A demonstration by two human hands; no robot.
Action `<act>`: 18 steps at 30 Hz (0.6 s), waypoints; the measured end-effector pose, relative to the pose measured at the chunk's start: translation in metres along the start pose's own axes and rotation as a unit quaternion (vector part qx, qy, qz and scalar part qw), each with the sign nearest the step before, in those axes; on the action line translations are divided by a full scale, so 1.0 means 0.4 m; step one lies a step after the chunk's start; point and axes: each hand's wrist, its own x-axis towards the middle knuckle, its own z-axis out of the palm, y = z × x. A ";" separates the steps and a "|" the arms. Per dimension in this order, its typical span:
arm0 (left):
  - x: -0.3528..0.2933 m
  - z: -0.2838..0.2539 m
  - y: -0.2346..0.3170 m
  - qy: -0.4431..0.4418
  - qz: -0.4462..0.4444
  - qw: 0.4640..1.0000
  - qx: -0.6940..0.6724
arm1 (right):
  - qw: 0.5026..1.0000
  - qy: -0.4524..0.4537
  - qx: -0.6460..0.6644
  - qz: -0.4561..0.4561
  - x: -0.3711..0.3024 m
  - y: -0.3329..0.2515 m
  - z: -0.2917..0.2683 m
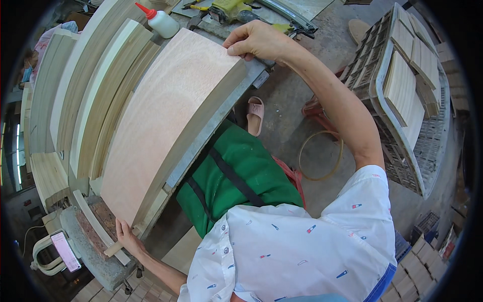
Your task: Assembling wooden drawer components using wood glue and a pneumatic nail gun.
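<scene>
A large curved wooden panel (166, 110) with a pale pinkish top face lies slantwise on the workbench before me. Gripping its far right corner is my right hand (259, 43), thumb and fingers bent around the edge. My left hand (130, 239) is at the near left end, its fingers against the panel's lower corner; part of that grip is hidden. Beside the left hand are a small wooden stick (113, 248) and a thin curved wood strip (95, 221) on a stone-like block (83, 251).
Several curved wooden pieces (108, 90) stand to the left. Behind the panel are a white glue bottle (163, 24) with a red nozzle and a yellow-green power tool (226, 9). A plastic crate (375, 75) of wood blocks is at right. A phone (66, 251) rests at lower left.
</scene>
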 end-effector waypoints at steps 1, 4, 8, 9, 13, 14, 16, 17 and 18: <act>0.000 -0.001 -0.002 -0.003 -0.002 1.000 -0.003 | 1.000 -0.014 -0.013 0.021 -0.001 0.001 -0.003; -0.008 0.014 0.025 0.014 -0.009 1.000 0.005 | 1.000 -0.029 0.000 0.010 -0.003 -0.002 -0.005; -0.050 0.134 0.143 0.118 0.128 0.953 0.246 | 0.999 -0.030 0.001 0.016 -0.004 -0.003 -0.009; -0.056 0.179 0.180 0.074 0.211 0.939 0.262 | 1.000 -0.025 0.001 0.012 -0.003 -0.006 -0.005; -0.072 0.333 0.267 -0.056 0.329 0.871 0.360 | 0.998 -0.027 -0.039 0.031 0.004 -0.019 -0.004; -0.065 0.335 0.278 -0.051 0.306 0.871 0.380 | 0.998 -0.041 -0.032 0.018 0.008 -0.024 -0.006; -0.037 0.297 0.285 -0.019 0.240 0.889 0.389 | 0.996 -0.028 -0.082 0.032 0.004 -0.031 -0.005; -0.034 0.257 0.277 0.018 0.165 0.913 0.373 | 0.996 -0.022 -0.078 0.029 0.008 -0.034 -0.007; -0.033 0.215 0.261 0.015 0.156 0.910 0.385 | 0.994 -0.032 -0.101 0.026 0.013 -0.039 -0.011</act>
